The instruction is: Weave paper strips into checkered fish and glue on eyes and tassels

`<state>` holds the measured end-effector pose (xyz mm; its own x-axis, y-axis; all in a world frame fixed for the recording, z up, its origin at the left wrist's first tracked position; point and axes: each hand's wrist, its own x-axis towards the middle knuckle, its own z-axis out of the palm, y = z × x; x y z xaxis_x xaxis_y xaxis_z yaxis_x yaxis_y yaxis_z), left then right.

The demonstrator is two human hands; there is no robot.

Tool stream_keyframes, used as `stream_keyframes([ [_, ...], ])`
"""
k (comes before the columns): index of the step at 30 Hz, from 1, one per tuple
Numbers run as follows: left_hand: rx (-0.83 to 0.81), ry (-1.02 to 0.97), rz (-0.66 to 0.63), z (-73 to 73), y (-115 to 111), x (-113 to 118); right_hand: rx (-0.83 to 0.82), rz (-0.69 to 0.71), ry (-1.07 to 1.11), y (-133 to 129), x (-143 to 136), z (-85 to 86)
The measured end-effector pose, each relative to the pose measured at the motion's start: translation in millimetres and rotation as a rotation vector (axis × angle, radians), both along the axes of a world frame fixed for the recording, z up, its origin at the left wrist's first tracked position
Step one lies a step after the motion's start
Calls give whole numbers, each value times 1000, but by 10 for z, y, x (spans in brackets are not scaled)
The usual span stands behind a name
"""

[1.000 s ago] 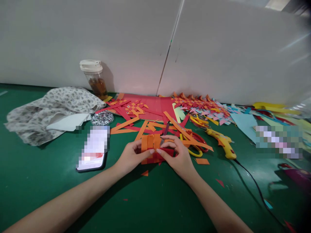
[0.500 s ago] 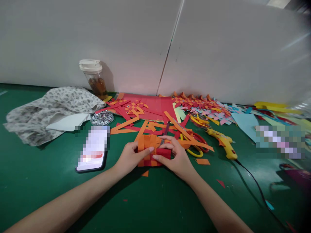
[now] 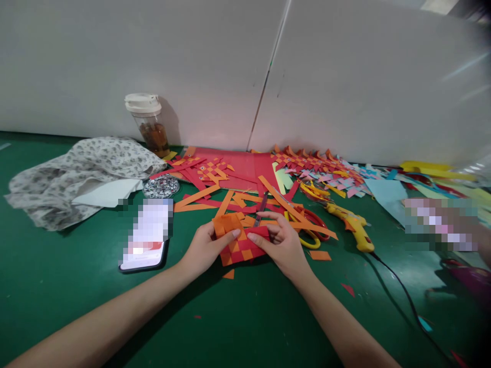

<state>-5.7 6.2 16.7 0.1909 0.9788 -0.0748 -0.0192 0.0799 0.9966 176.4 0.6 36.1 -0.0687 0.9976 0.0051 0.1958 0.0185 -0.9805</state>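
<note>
A small woven piece of red and orange paper strips (image 3: pixel 238 251) is held up between both hands over the green table. My left hand (image 3: pixel 205 247) pinches its orange left side, thumb on the front face. On the right, my right hand (image 3: pixel 283 244) grips the red part, its thumb pressing the front and the index finger raised behind. Loose orange strips (image 3: pixel 199 198) and red ones lie just beyond the hands. Scissors with yellow and red handles (image 3: pixel 312 237) are partly covered by strips, right of my right hand.
A phone (image 3: pixel 148 235), patterned cloth (image 3: pixel 88 168) and lidded cup (image 3: pixel 151 125) are left. Right are a yellow glue gun (image 3: pixel 355 227) with a black cord, paper scraps (image 3: pixel 341 179) and a blue sheet (image 3: pixel 387 199). Another person's hand (image 3: pixel 484 237) shows at the right edge.
The woven piece has tilted and its checkered part shows more. My right hand has shifted slightly right, its fingers spread more. Another person's hand has come in at the right edge.
</note>
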Motion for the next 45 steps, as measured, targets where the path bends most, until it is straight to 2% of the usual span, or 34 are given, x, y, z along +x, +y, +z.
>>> stream_keyframes([
  [6,-48,-41,9,-36,4,-4,-47,56,134,29,0,-30],
  [15,-29,-46,13,42,-7,1,9,-53,41,32,12,-19],
  [21,0,-29,-5,17,-16,-11,18,-79,17,-17,-39,-4],
  [24,-13,-40,27,19,-15,-14,30,-127,35,-9,-56,6],
  [27,-16,-66,77,47,-13,-8,-29,-150,53,22,-50,25],
  [32,-20,-84,147,73,-12,-1,-142,-70,88,50,-21,34],
  [41,-26,-161,41,75,-26,1,-24,-20,182,-5,-41,2],
  [45,-41,-116,56,86,-34,-5,2,5,176,-13,-53,-20],
])
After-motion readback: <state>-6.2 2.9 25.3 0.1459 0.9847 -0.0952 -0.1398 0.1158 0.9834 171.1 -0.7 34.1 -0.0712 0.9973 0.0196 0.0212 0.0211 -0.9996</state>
